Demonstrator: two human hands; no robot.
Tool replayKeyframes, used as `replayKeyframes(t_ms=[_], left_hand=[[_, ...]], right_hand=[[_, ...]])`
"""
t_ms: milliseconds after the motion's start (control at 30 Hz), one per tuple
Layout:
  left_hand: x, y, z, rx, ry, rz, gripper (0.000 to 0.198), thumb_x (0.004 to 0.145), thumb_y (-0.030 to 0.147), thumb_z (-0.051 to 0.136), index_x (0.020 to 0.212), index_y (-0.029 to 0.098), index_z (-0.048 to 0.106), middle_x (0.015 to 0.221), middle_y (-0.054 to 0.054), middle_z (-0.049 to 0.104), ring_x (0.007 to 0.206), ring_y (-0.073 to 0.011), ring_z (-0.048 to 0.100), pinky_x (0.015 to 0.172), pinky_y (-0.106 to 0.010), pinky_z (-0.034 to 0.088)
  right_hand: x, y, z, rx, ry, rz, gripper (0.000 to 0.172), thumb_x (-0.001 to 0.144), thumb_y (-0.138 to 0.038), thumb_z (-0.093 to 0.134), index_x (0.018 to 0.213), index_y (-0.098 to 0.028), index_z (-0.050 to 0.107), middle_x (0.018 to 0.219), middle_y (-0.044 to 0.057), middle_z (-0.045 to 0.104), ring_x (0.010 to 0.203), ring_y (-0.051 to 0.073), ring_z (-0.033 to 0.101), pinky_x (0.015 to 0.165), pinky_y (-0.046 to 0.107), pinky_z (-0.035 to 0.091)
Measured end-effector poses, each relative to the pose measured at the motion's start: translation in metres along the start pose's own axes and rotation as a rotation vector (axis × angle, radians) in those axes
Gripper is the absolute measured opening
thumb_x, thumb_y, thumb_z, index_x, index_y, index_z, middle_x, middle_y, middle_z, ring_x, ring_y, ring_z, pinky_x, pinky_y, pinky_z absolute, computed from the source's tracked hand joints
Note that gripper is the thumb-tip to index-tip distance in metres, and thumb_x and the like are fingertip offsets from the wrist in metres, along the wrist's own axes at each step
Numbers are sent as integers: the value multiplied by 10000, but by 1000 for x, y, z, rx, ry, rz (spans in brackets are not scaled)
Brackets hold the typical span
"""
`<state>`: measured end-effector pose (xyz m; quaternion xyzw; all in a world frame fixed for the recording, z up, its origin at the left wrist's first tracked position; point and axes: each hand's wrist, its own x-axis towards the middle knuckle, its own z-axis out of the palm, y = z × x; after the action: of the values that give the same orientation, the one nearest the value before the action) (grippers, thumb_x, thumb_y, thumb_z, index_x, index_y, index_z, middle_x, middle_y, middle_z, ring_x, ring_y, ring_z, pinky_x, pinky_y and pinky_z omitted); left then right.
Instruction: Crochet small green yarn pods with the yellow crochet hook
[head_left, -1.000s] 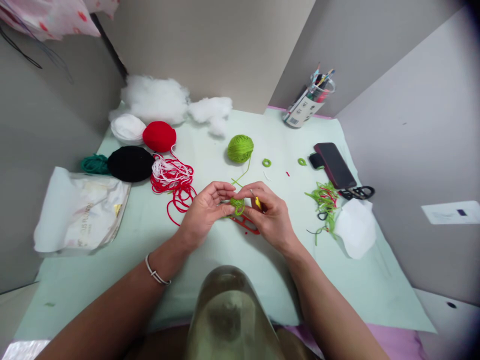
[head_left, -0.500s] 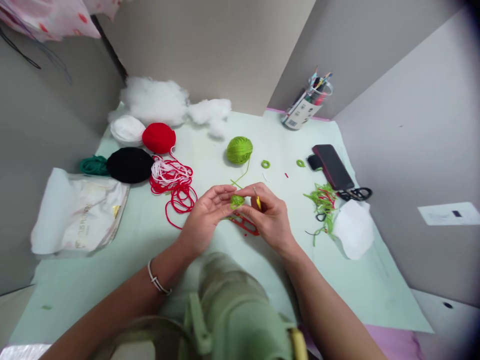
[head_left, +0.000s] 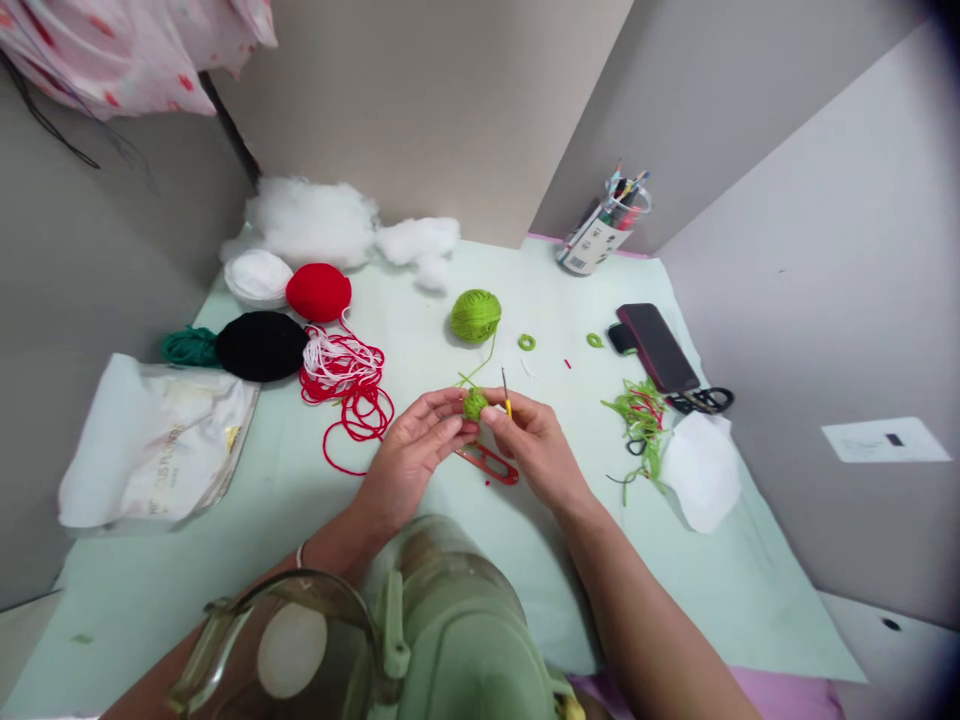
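Right hand [head_left: 538, 432], slim hook [head_left: 507, 394] — pointing away

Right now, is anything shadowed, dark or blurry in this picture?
In the head view, a soft shadow lies on the pale green table cover beside the bare right forearm; the upper right corner is dark; the small green yarn piece looks blurry.
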<state>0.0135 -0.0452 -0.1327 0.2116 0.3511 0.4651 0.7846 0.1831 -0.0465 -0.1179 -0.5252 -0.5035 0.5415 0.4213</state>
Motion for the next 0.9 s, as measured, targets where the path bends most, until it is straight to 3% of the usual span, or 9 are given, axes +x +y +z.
replayKeyframes(t_ms=[133,300,367,500,567,633,733,800,900], left_hand=[[-1,7,-3,8,23,7,204,856,186,834,1056,187,796,1086,-50,767,911,-159,742,961,-330,587],[-17,35,-16,-1,52,47,133,894,216,809,1026,202,810,1053,-35,766,910,-156,739,936,-311,608],[-28,44,-27,-5,73,32,127,901,266,820,1008,198,816,1035,-43,779,912,-163,745,930,-309,623],[-51,50,-48,-8,47,-17,306,806,478,904,942,212,836,916,-54,807,827,-194,759,873,-353,663],[-62,47,-50,-24,36,-29,434,811,629,845,939,214,847,921,-73,823,855,-221,772,938,-418,659],[-75,43,-44,-80,23,-30,657,768,831,729,935,210,863,951,-111,839,930,-273,785,989,-475,648],[-101,42,-29,-171,19,-67,870,714,990,545,1048,258,876,1085,-120,852,1098,-336,774,1043,-503,630],[-118,46,-22,-169,22,-102,899,711,1010,498,1138,309,862,1193,-87,842,1206,-352,741,1036,-486,637],[-134,60,-22,-72,74,37,909,696,1035,460,1208,382,831,1277,-36,821,1333,-368,672,1023,-468,646]], right_hand=[[9,1,-22,54,110,41,450,911,-595,714,1046,-170,780,675,-30,611,480,70,281,452,232,253],[5,-14,-74,-405,707,-225,543,779,-460,851,1250,-209,750,1200,112,752,745,157,584,583,265,451],[-12,-24,-83,-428,755,-235,514,814,-452,830,1270,-227,753,1203,109,765,682,143,528,559,270,422],[-62,-40,-66,-159,312,-156,401,901,-551,771,1184,-268,797,1054,68,797,505,91,300,445,270,252],[-83,-42,-47,-63,53,-151,549,790,-643,857,1180,-259,810,1142,93,786,512,81,319,455,281,291],[-96,-41,-27,-38,-125,-147,783,622,-712,926,1260,-277,793,1270,116,747,578,104,474,471,273,369],[-104,-33,-5,-119,-243,-120,874,629,-627,968,1402,-313,708,1408,118,705,966,243,713,745,327,584],[-105,-27,5,-140,-301,-180,990,557,-579,1018,1440,-297,670,1414,125,712,1212,314,699,994,388,575],[-105,-23,15,-118,-340,-247,1037,524,-593,1023,1443,-276,660,1377,129,731,1271,322,692,1104,389,526]])
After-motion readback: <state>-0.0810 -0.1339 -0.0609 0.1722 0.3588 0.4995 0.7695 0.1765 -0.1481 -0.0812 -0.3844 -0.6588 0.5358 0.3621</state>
